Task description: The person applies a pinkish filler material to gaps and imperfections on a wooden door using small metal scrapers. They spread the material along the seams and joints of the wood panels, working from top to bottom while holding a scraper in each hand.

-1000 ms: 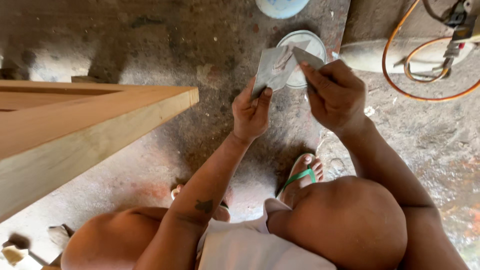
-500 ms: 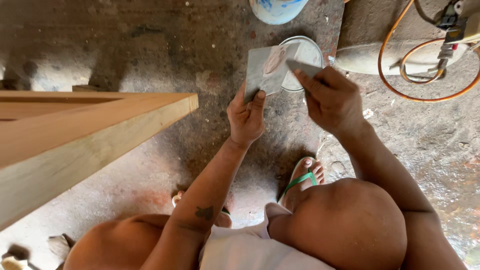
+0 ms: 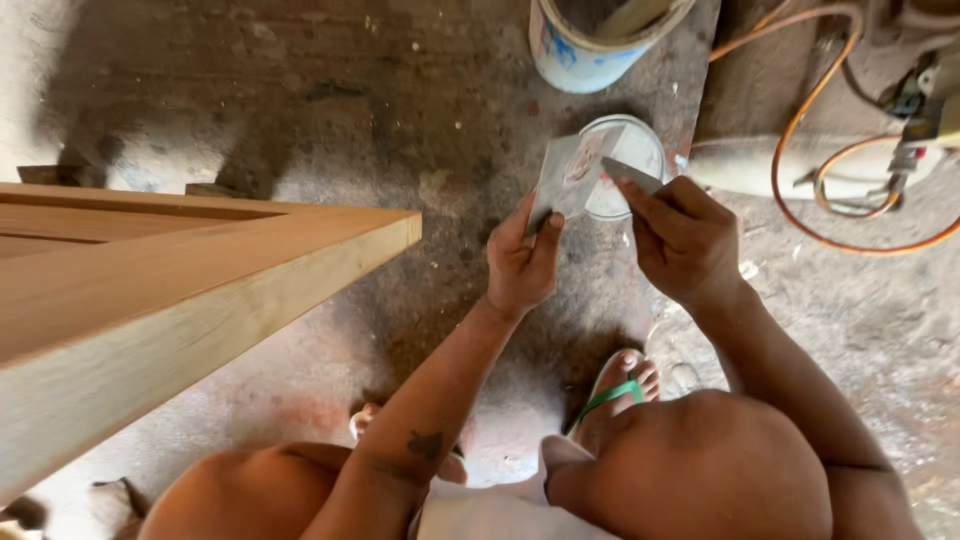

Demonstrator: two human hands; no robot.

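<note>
Gripping a grey plate (image 3: 568, 178), left hand (image 3: 522, 265) clamped, right hand (image 3: 685, 240) pinching scraper (image 3: 632, 176), blade touching plate edge

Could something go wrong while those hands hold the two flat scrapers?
Maybe. The left hand pinches the wide scraper only at its lower corner, so it might slip. The putty on it could drop onto the dusty floor. The right hand works the narrow blade close to the other fingers.
</note>
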